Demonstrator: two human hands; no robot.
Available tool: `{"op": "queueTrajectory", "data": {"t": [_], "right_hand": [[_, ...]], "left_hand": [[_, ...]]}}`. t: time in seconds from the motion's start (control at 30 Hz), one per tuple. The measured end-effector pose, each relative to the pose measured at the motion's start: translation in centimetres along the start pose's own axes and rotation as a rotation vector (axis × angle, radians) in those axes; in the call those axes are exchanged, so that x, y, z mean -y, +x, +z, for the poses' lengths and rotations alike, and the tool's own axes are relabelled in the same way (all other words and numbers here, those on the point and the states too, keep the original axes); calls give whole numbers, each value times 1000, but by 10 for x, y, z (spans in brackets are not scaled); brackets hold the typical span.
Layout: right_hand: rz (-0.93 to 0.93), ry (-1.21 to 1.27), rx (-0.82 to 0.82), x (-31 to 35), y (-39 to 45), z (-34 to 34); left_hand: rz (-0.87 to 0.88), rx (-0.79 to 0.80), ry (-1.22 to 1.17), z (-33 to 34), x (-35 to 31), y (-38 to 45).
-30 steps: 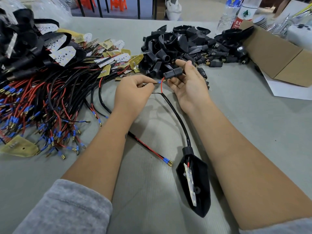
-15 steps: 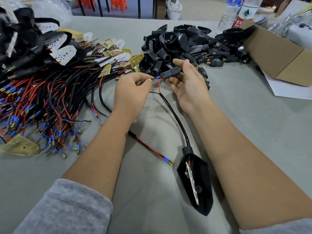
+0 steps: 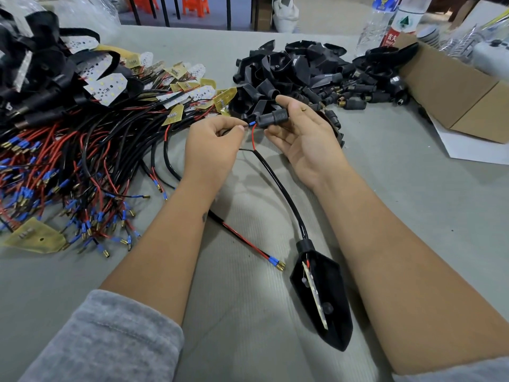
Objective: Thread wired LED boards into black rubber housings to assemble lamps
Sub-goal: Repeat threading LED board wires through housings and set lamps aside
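My right hand (image 3: 303, 133) grips a small black connector sleeve (image 3: 272, 118) between thumb and fingers. My left hand (image 3: 212, 150) pinches a thin wire with a blue terminal (image 3: 249, 124) right at the sleeve's left mouth. A red wire drops from the sleeve into a black cable (image 3: 283, 188), which runs down to a black rubber housing (image 3: 322, 296) lying on the table with an LED board (image 3: 314, 293) inside it.
A tangle of wired LED boards (image 3: 82, 150) covers the table's left. A heap of empty black rubber housings (image 3: 297, 73) lies behind my hands. A cardboard box (image 3: 462, 89) and plastic bottles (image 3: 385, 20) stand at the back right. A loose red-black cable end (image 3: 256, 252) lies between my forearms.
Both hands have lifted slightly away from me. The blue terminal has moved from just left of the sleeve up to its mouth. The housing on the table has shifted slightly.
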State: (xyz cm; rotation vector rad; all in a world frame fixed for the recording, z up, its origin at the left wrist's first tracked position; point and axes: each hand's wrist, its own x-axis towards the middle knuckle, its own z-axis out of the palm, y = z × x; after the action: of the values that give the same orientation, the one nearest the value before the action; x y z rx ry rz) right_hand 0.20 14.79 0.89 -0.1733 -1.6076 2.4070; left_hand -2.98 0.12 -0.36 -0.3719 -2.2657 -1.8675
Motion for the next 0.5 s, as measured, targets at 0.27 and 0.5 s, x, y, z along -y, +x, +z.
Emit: {"op": "queueTrajectory", "data": {"t": [0.27,0.5], "right_hand": [[39,-16,3,1,0,1],[21,55,-11,0,1,0]], "left_hand": [[81,61,17,2,-5,-3],[-11,45,-44,5,-8,-4]]}}
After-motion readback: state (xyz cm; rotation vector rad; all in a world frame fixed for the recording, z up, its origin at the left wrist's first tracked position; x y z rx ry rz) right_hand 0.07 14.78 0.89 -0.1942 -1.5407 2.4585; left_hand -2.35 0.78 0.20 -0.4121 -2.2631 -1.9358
